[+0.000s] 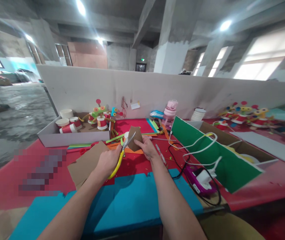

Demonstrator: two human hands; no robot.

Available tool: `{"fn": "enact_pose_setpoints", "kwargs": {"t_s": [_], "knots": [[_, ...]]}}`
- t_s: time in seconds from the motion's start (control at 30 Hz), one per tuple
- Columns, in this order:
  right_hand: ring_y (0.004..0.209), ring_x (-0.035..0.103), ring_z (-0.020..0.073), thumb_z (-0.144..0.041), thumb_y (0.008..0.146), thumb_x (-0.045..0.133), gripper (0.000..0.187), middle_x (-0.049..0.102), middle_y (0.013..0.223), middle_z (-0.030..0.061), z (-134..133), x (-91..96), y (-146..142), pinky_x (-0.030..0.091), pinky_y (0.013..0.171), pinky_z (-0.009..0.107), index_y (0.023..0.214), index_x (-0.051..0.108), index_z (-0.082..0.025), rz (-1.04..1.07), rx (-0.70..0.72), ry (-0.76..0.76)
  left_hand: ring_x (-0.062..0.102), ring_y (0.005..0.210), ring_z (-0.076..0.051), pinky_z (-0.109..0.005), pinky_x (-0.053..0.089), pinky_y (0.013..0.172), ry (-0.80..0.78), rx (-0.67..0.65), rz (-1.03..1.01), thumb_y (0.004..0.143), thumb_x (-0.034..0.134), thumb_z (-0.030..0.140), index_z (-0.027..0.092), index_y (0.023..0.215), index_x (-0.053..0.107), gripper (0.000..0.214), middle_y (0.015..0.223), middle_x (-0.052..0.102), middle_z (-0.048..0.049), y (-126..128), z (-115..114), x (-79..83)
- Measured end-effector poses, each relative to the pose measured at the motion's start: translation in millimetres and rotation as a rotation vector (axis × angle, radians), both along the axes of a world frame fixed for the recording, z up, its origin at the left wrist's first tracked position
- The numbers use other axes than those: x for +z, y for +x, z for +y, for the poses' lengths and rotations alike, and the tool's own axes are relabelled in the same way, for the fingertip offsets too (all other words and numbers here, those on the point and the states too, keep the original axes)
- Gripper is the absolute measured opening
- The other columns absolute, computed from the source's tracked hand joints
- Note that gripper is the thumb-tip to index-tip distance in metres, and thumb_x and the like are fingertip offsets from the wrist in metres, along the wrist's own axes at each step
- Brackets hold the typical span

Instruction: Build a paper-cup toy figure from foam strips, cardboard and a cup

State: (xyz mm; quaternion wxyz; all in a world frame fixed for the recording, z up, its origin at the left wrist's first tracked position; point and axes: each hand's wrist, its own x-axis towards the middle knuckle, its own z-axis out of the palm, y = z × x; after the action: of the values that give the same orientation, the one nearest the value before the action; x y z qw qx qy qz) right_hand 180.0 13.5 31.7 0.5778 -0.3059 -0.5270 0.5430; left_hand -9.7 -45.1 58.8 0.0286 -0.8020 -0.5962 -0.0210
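Observation:
My left hand (109,160) is closed round the yellow handles of a pair of scissors (119,164), whose blades are parted and point up to the right. A small piece of brown cardboard (135,136) is pinched in my right hand (146,148), thumb on its near face. The scissor blades lie against the left edge of this piece; whether they bite into it I cannot tell. Beneath my left hand rests a larger brown cardboard sheet (85,164). Blue sheet material (132,196) covers the table's near edge under my forearms.
At the left stands a white box (72,140) with paper cups and cup figures. A green board (207,153), white cable (197,145) and purple power strip (199,183) lie to the right. Behind are a pink bottle (169,113) and coloured paper (132,125), before a white partition (102,86).

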Motion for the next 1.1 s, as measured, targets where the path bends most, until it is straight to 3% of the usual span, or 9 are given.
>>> {"fn": "enact_pose_setpoints", "kwargs": {"t_s": [0.4, 0.73, 0.8, 0.9, 0.97, 1.1], "knots": [[0.075, 0.065, 0.0174, -0.032, 0.063, 0.078, 0.03, 0.073, 0.08, 0.0003, -1, 2.5, 7, 0.051, 0.073, 0.029, 0.088, 0.07, -0.018, -0.022, 0.015, 0.011, 0.068, 0.081, -0.027, -0.035, 0.048, 0.07, -0.02, 0.007, 0.064, 0.093, 0.033, 0.027, 0.02, 0.117, 0.044, 0.028, 0.082, 0.068, -0.0104, 3, -5, 8.0], [0.084, 0.067, 0.0202, -0.033, 0.061, 0.079, 0.038, 0.074, 0.087, 0.0022, 2, -1.0, 17, 0.053, 0.073, 0.03, 0.095, 0.069, -0.018, -0.045, 0.055, -0.016, 0.068, 0.08, -0.028, -0.036, 0.047, 0.07, -0.02, -0.03, 0.035, 0.094, 0.032, 0.032, 0.02, 0.117, 0.045, 0.029, 0.082, 0.068, -0.0113, -1, -2, 4.0], [0.084, 0.067, 0.0198, -0.034, 0.06, 0.08, 0.039, 0.074, 0.088, 0.0023, 2, 0.1, 11, 0.053, 0.074, 0.03, 0.094, 0.069, -0.019, 0.008, 0.014, -0.042, 0.068, 0.081, -0.028, -0.034, 0.046, 0.07, -0.016, -0.022, -0.038, 0.094, 0.032, 0.038, 0.021, 0.116, 0.045, 0.03, 0.084, 0.068, -0.0106, 1, -1, 0.7], [0.083, 0.068, 0.0192, -0.045, 0.062, 0.078, 0.04, 0.073, 0.091, 0.0022, 0, 1.8, -9, 0.054, 0.071, 0.03, 0.092, 0.066, -0.021, 0.255, -0.089, -0.106, 0.068, 0.081, -0.026, -0.029, 0.044, 0.065, -0.022, 0.052, -0.21, 0.095, 0.031, 0.038, 0.021, 0.114, 0.044, 0.028, 0.086, 0.069, -0.0092, 5, -1, -2.6], [0.083, 0.068, 0.0192, -0.051, 0.064, 0.075, 0.041, 0.073, 0.089, 0.0018, -4, 1.3, -26, 0.055, 0.071, 0.032, 0.09, 0.062, -0.022, 0.396, -0.054, -0.126, 0.068, 0.081, -0.025, -0.028, 0.042, 0.062, -0.017, 0.131, -0.294, 0.095, 0.03, 0.035, 0.021, 0.113, 0.043, 0.026, 0.086, 0.069, -0.0087, 8, -1, -3.3], [0.072, 0.068, 0.0167, -0.046, 0.062, 0.08, 0.039, 0.069, 0.073, -0.0025, -11, -3.8, -52, 0.056, 0.073, 0.032, 0.085, 0.059, -0.022, 0.387, -0.004, -0.136, 0.068, 0.082, -0.025, -0.029, 0.043, 0.065, 0.016, 0.215, -0.253, 0.096, 0.03, 0.033, 0.02, 0.116, 0.041, 0.026, 0.086, 0.069, -0.0096, 9, 0, -6.3]]}}
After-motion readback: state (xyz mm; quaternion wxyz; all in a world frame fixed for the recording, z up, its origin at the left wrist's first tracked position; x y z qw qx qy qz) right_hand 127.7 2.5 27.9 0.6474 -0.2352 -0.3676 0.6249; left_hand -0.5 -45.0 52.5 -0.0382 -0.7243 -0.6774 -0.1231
